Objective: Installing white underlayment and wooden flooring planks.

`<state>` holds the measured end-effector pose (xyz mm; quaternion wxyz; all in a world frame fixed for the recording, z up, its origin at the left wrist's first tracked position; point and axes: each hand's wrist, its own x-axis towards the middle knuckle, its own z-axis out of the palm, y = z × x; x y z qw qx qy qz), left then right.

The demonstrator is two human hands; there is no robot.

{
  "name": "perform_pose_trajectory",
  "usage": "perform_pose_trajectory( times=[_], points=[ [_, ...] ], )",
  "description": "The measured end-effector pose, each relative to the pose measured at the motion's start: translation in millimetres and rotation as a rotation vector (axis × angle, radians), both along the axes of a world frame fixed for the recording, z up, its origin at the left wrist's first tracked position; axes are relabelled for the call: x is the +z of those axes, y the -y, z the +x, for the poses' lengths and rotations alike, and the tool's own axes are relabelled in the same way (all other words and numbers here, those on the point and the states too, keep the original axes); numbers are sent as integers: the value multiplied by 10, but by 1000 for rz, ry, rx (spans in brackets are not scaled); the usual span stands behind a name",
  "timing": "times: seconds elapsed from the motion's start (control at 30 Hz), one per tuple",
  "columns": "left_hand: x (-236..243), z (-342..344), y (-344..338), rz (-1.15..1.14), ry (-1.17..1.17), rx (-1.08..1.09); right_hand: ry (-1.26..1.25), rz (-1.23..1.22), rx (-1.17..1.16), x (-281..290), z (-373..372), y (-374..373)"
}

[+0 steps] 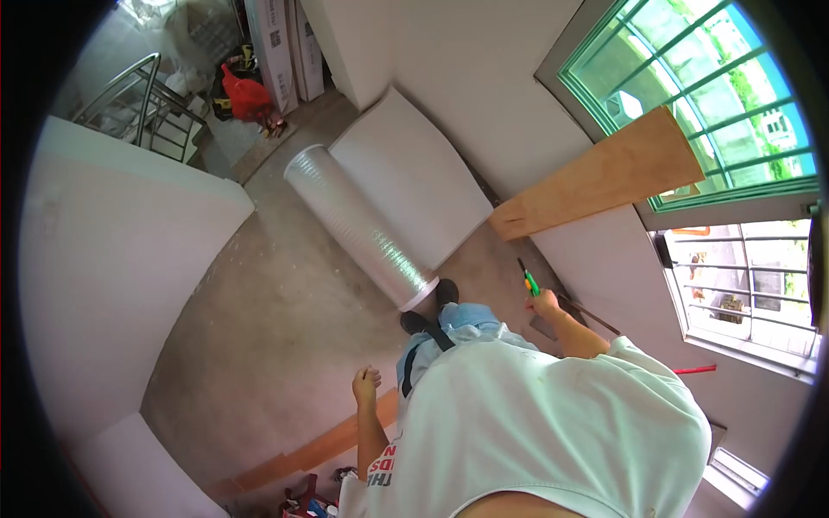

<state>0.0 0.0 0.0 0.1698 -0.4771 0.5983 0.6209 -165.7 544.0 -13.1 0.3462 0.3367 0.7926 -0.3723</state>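
My right hand is closed round a green utility knife with a yellow part. Its dark blade sticks out, pointing away from me, and touches nothing. My left hand hangs at my side with the fingers curled in, and nothing shows in it. At my feet lies a roll of shiny silver-faced underlay on the bare floor. Its loose end, a white sheet, spreads from the roll toward the far wall and curls up at the far edge. Both hands are apart from the roll.
A wide wooden board leans at the right by the barred window. Wooden planks lie behind my left hand. Beyond the doorway at far left are a metal rack, a red bag and tall cartons.
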Motion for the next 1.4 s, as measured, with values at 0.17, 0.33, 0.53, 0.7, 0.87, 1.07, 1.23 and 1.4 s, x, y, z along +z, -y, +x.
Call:
perform_pose_trajectory(
  times=[0.17, 0.33, 0.53, 0.7, 0.87, 1.07, 1.23, 1.4],
  points=[
    [-409, 428, -57, 125, 73, 37, -144, 36, 216, 482, 333, 431],
    [-494, 650, -163, 91, 221, -58, -165, -27, 146, 609, 459, 383],
    [-561, 242, -128, 76, 101, 43, -167, 140, 462, 658, 86, 255],
    [-399, -198, -276, 16, 24, 235, 51, -49, 302, 310, -649, -105],
    [-194, -508, -884, 31, -67, 565, 31, -260, 286, 164, -1864, -436],
    [-80, -961, -1630, 78, 43, 283, -190, -384, 139, 761, -3094, -106],
    [-70, -1227, -1714, 56, -97, 192, -234, -369, 117, 921, -2868, -318],
    [-473, -897, -1422, 83, -124, 213, -185, -202, 281, 809, -1778, -857]
  ],
)
